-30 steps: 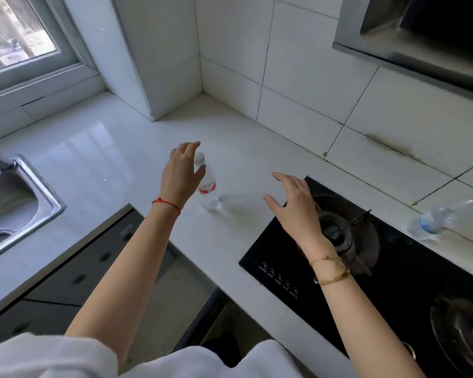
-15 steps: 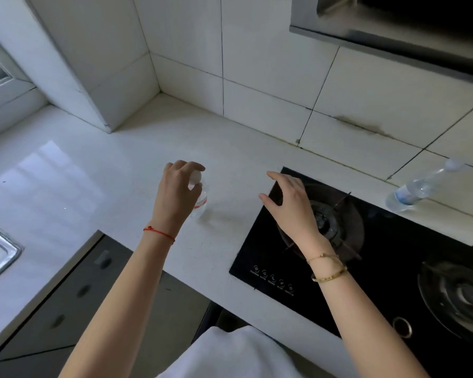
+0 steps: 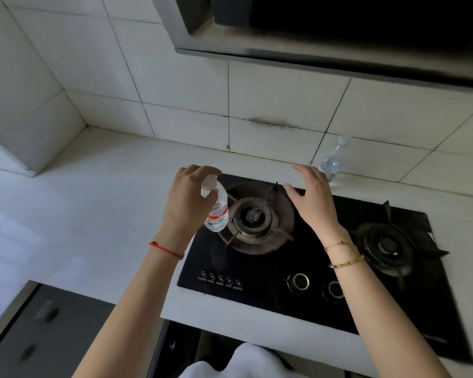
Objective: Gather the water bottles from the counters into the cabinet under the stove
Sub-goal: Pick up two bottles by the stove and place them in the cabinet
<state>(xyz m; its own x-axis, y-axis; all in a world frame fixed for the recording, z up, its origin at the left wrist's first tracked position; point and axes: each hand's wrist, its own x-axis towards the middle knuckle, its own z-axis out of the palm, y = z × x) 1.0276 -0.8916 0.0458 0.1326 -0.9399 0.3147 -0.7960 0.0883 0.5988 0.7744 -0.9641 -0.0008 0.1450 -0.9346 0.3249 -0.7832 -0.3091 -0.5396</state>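
Half a second earlier the small clear plastic water bottle with a red label (image 3: 215, 211) stood on the white stone desk (image 3: 93, 214); now the left hand (image 3: 187, 203) had closed round its neck and lifted it over the black glass stove (image 3: 284, 301), so one bottle was gathered. The right hand (image 3: 313, 196) spread open, empty, towards a second clear ribbed bottle (image 3: 332, 162) at one o'clock.

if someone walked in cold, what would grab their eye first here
The left hand holding a small water bottle by its top, above the left edge of the black gas stove. Next, the open right hand reaching toward a second bottle standing on the counter by the tiled wall behind the stove.
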